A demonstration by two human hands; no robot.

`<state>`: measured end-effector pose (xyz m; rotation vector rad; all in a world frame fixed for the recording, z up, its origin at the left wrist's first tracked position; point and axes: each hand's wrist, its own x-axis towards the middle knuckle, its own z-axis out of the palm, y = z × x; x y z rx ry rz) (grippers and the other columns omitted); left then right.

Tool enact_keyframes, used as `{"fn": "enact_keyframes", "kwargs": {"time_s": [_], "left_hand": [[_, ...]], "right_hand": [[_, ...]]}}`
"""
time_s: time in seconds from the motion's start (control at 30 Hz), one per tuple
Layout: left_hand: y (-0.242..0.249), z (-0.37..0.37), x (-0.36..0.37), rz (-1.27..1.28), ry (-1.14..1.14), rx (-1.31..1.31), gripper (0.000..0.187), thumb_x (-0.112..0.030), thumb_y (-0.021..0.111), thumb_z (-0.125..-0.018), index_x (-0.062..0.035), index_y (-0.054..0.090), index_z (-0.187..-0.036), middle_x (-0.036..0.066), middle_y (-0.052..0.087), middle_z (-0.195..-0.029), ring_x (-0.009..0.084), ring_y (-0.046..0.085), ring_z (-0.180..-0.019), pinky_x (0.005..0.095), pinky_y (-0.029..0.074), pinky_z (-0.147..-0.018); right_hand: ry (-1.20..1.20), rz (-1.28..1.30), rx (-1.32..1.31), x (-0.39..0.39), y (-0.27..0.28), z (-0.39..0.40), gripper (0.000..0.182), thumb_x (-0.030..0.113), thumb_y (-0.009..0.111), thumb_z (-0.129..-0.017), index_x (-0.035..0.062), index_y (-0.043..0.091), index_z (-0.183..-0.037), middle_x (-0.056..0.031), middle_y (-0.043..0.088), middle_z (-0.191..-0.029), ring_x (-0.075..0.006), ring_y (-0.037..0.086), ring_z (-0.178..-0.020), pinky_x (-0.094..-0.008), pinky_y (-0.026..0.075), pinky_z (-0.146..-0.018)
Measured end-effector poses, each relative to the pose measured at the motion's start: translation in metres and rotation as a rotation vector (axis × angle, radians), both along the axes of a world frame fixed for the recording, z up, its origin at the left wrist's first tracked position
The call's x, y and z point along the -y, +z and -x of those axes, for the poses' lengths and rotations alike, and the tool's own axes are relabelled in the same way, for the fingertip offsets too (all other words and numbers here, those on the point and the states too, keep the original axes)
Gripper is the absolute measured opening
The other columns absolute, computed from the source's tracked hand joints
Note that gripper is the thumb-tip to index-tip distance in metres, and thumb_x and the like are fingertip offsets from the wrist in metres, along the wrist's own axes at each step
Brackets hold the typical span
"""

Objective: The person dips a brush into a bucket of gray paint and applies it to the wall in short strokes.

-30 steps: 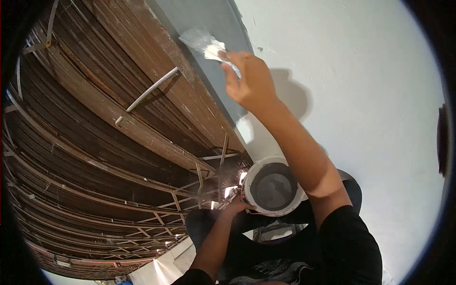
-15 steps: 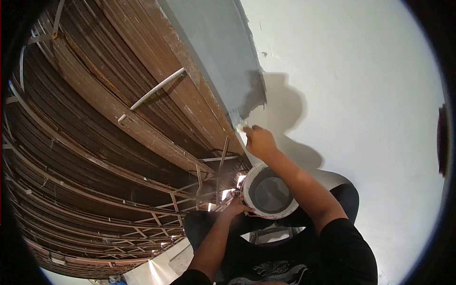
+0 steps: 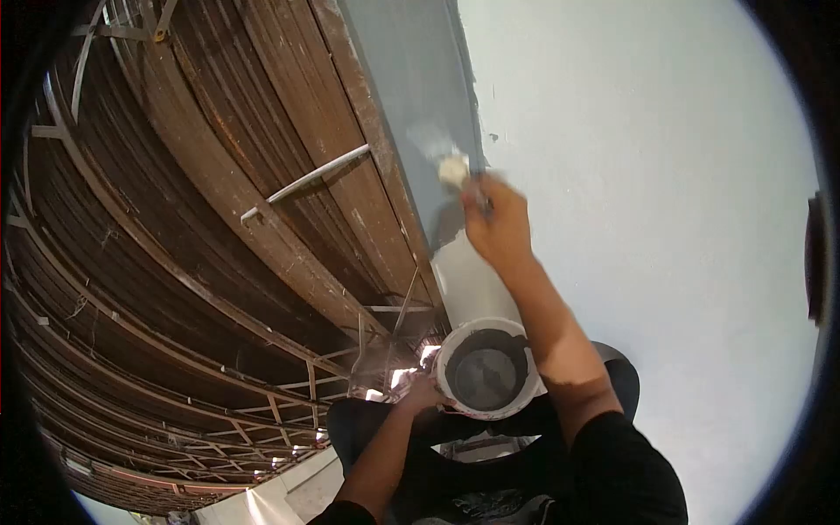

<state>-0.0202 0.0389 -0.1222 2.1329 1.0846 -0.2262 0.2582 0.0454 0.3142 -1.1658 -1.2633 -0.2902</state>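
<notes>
My right hand (image 3: 499, 214) is closed around a paintbrush (image 3: 453, 171) with a pale ferrule or handle part and blurred bristles. Its bristles lie over the grey painted strip (image 3: 407, 70) of the wall. Below, a round white bucket (image 3: 443, 366) of grey paint (image 3: 486, 378) is in front of my body, near my legs. At the bucket's left side, my left hand (image 3: 424, 394) grips its edge, with the fingers partly hidden. Grey paint meets the white wall (image 3: 647, 175) along a rough edge.
A brown wooden beam (image 3: 385, 166) borders the grey strip. To the left spread dark corrugated sheets with metal framing (image 3: 271, 402). A white rod (image 3: 319, 172) sticks out across the boards. Bright gaps show beside the bucket.
My right hand has moved the brush up along the grey strip, away from its lower end. The view has shifted slightly; my left hand stays at the bucket.
</notes>
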Motion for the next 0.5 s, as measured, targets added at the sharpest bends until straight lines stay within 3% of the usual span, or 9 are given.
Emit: {"fn": "enact_keyframes", "kwargs": {"time_s": [0.03,0.07,0.17,0.27,0.3,0.5], "left_hand": [[-0.02,0.003,-0.002,-0.005,-0.016,-0.02,0.097,-0.057,0.084,-0.049,-0.0133,0.056,-0.131,0.017,0.05,-0.138,0.0414,0.024,-0.137,0.0511,0.002,-0.115],[0.012,-0.003,0.015,-0.226,0.064,-0.194,0.104,-0.055,0.086,-0.049,-0.0075,0.051,-0.134,0.018,0.048,-0.139,0.0381,0.027,-0.137,0.0479,0.006,-0.116],[0.063,-0.009,0.019,0.007,0.139,-0.075,0.103,-0.048,0.089,-0.048,-0.0035,0.05,-0.133,0.018,0.047,-0.139,0.0351,0.031,-0.135,0.0438,0.015,-0.115],[0.073,-0.002,0.021,0.208,0.165,0.024,0.094,-0.044,0.087,-0.051,-0.0032,0.054,-0.128,0.02,0.044,-0.14,0.0343,0.034,-0.133,0.0408,0.023,-0.113],[0.064,0.001,0.021,0.157,0.13,-0.014,0.083,-0.056,0.079,-0.059,-0.0074,0.06,-0.124,0.025,0.037,-0.144,0.0402,0.025,-0.139,0.0453,0.014,-0.116],[0.12,-0.011,0.033,0.259,0.258,0.068,0.085,-0.051,0.087,-0.048,-0.0108,0.064,-0.119,0.016,0.044,-0.141,0.0342,0.03,-0.136,0.0392,0.024,-0.113]], "right_hand": [[-0.009,-0.05,-0.008,-0.011,0.019,0.001,0.014,0.006,0.062,-0.082,-0.0013,0.066,-0.094,-0.0214,0.064,-0.083,-0.0378,0.062,-0.071,-0.0386,0.049,-0.065],[-0.026,-0.104,0.019,-0.02,0.036,0.003,0.013,0.005,0.062,-0.082,-0.0014,0.066,-0.093,-0.0214,0.064,-0.083,-0.0373,0.062,-0.072,-0.0388,0.049,-0.065],[-0.034,-0.161,0.084,-0.058,0.037,0.002,0.012,0.004,0.062,-0.081,-0.0012,0.066,-0.091,-0.0199,0.066,-0.085,-0.036,0.064,-0.074,-0.0394,0.05,-0.066],[-0.059,-0.023,0.083,-0.07,-0.025,0.009,0.012,0.004,0.062,-0.079,0.0008,0.067,-0.09,-0.0178,0.067,-0.089,-0.0352,0.065,-0.077,-0.0403,0.051,-0.067],[-0.072,0.044,0.076,-0.069,-0.049,0.012,0.012,0.004,0.062,-0.079,0.0017,0.067,-0.09,-0.0171,0.067,-0.09,-0.035,0.065,-0.077,-0.0407,0.051,-0.068],[-0.081,0.453,0.107,-0.043,-0.164,0.016,0.013,0.007,0.056,-0.074,0.005,0.063,-0.085,-0.0185,0.061,-0.076,-0.0387,0.062,-0.072,-0.0481,0.05,-0.064]]}}
